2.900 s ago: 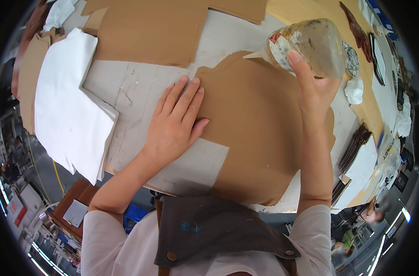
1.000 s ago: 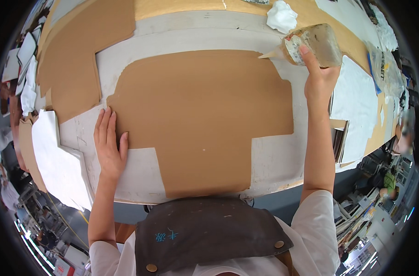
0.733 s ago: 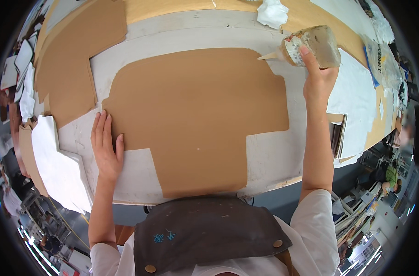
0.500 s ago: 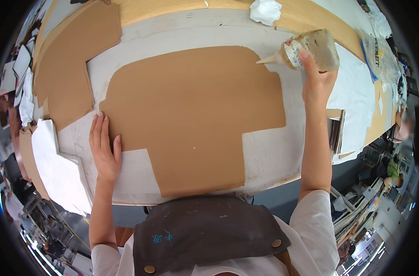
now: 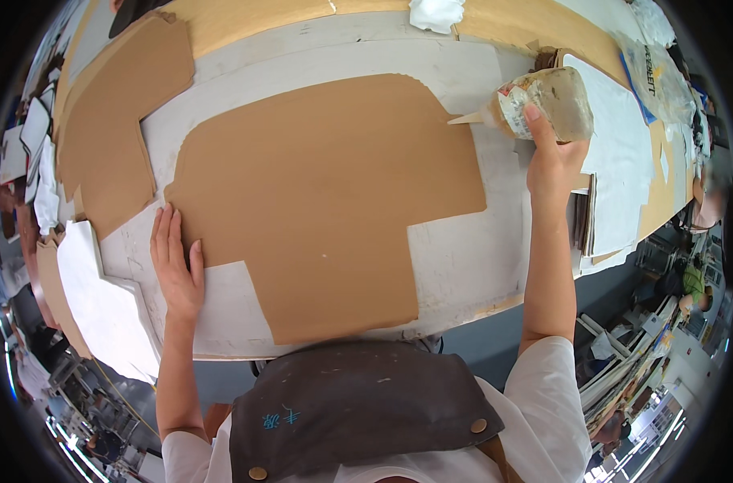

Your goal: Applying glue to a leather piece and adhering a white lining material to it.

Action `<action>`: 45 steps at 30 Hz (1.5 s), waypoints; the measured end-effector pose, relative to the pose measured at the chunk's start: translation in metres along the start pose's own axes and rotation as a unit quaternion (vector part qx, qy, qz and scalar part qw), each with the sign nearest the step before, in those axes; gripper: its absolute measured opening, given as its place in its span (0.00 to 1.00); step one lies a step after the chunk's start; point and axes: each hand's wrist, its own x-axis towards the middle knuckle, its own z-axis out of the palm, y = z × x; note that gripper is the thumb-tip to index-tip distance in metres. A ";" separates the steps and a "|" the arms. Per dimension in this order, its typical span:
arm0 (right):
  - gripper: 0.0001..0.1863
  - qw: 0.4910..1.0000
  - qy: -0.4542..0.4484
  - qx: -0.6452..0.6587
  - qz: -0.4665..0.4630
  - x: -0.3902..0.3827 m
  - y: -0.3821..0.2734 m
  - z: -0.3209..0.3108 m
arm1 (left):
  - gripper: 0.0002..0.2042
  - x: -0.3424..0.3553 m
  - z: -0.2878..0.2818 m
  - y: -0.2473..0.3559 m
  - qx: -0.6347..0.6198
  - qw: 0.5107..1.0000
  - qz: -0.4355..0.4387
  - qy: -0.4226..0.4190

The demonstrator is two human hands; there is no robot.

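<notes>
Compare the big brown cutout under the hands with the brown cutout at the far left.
The big brown cutout lies in the middle of the white sheet; the left brown cutout lies off to the left side. The big one is larger, and the left hand touches its edge, while nothing touches the left one. Both are flat, brown and notched.

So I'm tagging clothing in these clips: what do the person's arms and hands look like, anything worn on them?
Both forearms are bare, with no gloves, and no watch or rings that I can make out on the left hand or right hand. Short white sleeves end above the elbows. A dark grey-brown apron with round brass-coloured buttons and a small blue mark covers the chest.
</notes>
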 end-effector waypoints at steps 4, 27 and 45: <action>0.36 1.000 0.009 0.003 -0.004 0.001 0.001 -0.008 | 0.22 0.000 0.000 0.000 -0.004 1.000 0.004 0.004; 0.24 0.997 0.081 0.000 0.009 -0.042 -0.011 -0.033 | 0.20 0.001 0.001 0.001 0.000 1.000 0.013 0.011; 0.23 0.991 0.105 0.069 0.042 -0.092 -0.011 -0.063 | 0.20 -0.001 0.006 -0.003 -0.004 0.999 0.031 0.024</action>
